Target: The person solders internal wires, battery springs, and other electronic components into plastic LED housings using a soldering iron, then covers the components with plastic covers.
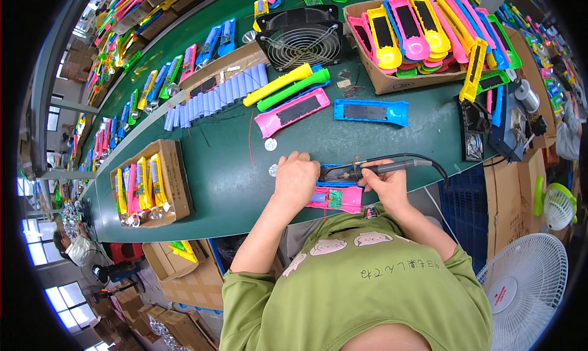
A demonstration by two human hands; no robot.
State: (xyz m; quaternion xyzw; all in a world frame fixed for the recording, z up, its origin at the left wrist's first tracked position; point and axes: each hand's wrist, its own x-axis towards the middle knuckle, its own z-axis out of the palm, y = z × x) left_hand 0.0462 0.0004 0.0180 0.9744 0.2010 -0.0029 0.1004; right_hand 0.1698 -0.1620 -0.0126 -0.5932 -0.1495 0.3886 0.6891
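Note:
My right hand (pixel 384 182) grips a soldering iron (pixel 404 166) by its dark grey handle, and its metal end points left over a blue plastic housing (pixel 337 184). At the left end of that housing is my left hand (pixel 297 178), with its fingers curled in; what they hold is hidden. Nearer to me lies a pink housing (pixel 350 199) with a blue cylindrical battery (pixel 318 198) and a small green circuit board (pixel 335 198) inside. Left of my left hand sits a small silvery disc (pixel 274 170).
A black fan (pixel 300 38) stands at the back, beside a row of blue batteries (pixel 217 95). Beyond my hands lie a pink panel (pixel 293 112) and a blue panel (pixel 372 113). Cardboard boxes of coloured housings stand right (pixel 383 81) and left (pixel 184 188). A solder spool (pixel 527 95) is far right.

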